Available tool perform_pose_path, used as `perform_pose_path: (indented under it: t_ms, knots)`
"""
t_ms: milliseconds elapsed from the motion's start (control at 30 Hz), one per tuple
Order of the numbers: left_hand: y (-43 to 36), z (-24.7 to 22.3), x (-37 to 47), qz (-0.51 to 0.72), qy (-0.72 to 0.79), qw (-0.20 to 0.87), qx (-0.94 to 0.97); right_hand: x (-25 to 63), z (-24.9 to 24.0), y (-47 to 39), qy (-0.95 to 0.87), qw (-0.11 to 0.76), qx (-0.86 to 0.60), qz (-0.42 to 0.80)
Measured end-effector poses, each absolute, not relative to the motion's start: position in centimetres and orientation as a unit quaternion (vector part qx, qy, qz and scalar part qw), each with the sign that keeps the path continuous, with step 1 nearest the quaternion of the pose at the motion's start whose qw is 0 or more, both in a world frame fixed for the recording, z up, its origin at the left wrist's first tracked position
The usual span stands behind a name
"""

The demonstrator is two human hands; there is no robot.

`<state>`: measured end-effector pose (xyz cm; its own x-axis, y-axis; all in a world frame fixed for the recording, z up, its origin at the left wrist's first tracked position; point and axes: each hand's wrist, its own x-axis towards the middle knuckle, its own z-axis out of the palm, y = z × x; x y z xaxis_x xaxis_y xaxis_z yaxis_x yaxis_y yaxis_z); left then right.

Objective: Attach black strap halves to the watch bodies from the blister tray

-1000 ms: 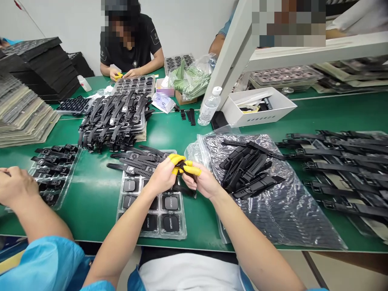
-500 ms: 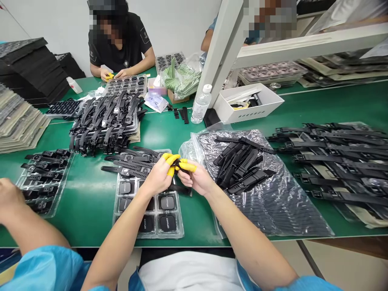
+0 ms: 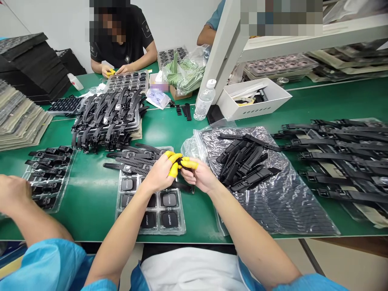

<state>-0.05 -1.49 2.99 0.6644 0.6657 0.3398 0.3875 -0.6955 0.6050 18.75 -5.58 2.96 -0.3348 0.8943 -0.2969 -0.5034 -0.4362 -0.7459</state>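
Because my left hand (image 3: 161, 172) and right hand (image 3: 200, 175) pinched one small black part (image 3: 180, 163) between them, I judged steady, light fingertip pressure best for keeping it aligned.

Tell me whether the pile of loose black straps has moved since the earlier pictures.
No. The strap pile sits in the same place on the plastic bag, judged against the white box beyond it.

Left forearm (image 3: 119, 232) and right forearm (image 3: 251, 232) slant inward from the frame's bottom; left grip (image 3: 161, 171) and right grip (image 3: 200, 174) meet near centre, yellow-covered fingers (image 3: 190, 163) curled.
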Motion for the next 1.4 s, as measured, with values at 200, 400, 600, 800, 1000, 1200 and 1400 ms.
perform_pose_path:
  t_ms: [200, 400, 600, 800, 1000, 1200, 1400]
  knots:
    - [-1.36, 2.8, -0.01, 0.257, 0.304, 0.212, 0.892, 18.79, 2.9, -5.65, -0.281, 0.444, -0.373, 0.765]
    - [-1.36, 2.72, -0.02, 0.249, 0.304, 0.188, 0.9, 18.7, 2.97, -5.78, -0.294, 0.438, -0.391, 0.754]
    - [-1.37, 2.69, -0.08, 0.243, 0.306, 0.213, 0.896, 18.74, 2.79, -5.79, -0.3, 0.438, -0.395, 0.75]
    - [-1.41, 2.66, -0.1, 0.241, 0.312, 0.216, 0.893, 18.71, 2.88, -5.8, -0.304, 0.435, -0.399, 0.748]
    - [-1.59, 2.98, 0.09, 0.251, 0.315, 0.233, 0.885, 18.77, 2.79, -5.76, -0.301, 0.439, -0.39, 0.752]
    - [-1.77, 2.5, 0.12, 0.33, 0.376, 0.333, 0.799, 18.77, 2.79, -5.78, -0.322, 0.484, -0.383, 0.718]
    - [-1.77, 2.65, 0.79, 0.452, 0.369, 0.422, 0.694, 18.55, 2.84, -5.86, -0.349, 0.44, -0.369, 0.741]
